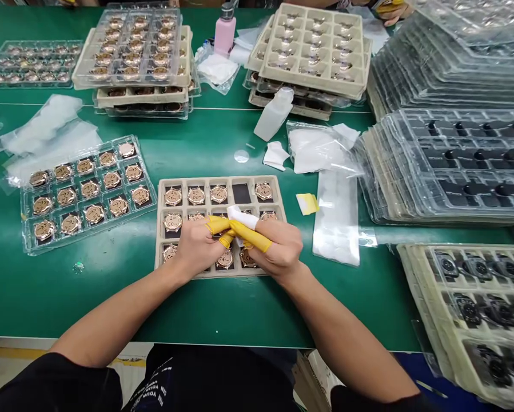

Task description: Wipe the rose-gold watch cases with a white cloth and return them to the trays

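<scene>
Right hand [285,243] curled, pinching a white cloth [243,217] | left hand [194,243] curled, fingertips meeting it; whether it grips anything, I can't tell | both over the beige tray [160,220] of watch cases [173,195] | probably best: light pressure, yellow finger covers [257,238] alone touching metal

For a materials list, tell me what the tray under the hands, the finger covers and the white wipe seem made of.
Tray: probably moulded plastic, perhaps flocked; matte beige, rounded edges.
Finger covers: likely thin rubber; yellow, low sheen, snug fit.
Wipe: cloth or paper, matte and soft-looking; can't tell which.
</scene>
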Motion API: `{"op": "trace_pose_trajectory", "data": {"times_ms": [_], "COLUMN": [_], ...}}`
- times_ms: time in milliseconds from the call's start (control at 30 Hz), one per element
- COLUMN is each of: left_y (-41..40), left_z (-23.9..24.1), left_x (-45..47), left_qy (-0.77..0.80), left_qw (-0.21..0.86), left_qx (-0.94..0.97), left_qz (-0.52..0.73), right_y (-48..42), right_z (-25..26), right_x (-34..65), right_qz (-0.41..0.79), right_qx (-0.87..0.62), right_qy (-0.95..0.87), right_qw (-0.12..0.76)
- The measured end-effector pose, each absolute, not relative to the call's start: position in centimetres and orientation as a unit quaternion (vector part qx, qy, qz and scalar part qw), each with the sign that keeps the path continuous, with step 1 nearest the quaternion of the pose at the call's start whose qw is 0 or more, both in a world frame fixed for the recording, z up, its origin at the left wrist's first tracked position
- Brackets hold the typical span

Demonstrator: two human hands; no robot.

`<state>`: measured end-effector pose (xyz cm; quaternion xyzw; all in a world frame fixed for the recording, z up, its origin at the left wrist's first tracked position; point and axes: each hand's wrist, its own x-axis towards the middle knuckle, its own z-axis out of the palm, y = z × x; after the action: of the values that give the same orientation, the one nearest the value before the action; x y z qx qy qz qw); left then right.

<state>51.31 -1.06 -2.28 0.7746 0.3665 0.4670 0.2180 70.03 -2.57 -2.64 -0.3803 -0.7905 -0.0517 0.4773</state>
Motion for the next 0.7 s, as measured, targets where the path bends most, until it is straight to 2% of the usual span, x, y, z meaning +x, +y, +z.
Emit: {"op": "trace_pose_trajectory", "data": {"times_ms": [333, 567, 700], "left_y": [-1.3, -1.4, -1.5], "left_z": [-2.8, -2.8, -3.2], "left_x": [52.0, 51.6, 51.9], "left_qy": [0.362, 0.363, 0.369], "left_qw": [0.195, 0.193, 0.203], "left_qx": [0.732, 0.757, 0.716], "left_qz": [0.544, 0.508, 0.556], "right_y": [-2.8, -3.0, -3.0], "right_z": [-2.5, -2.7, -2.5], "right_x": [70.1, 69.4, 69.0], "right_qz": [-0.013, -0.095, -0.014], "right_qx": [-0.434, -0.382, -0.426], "right_qy": [-0.722, -0.774, -0.724], "right_qw": [0.539, 0.497, 0.542]}}
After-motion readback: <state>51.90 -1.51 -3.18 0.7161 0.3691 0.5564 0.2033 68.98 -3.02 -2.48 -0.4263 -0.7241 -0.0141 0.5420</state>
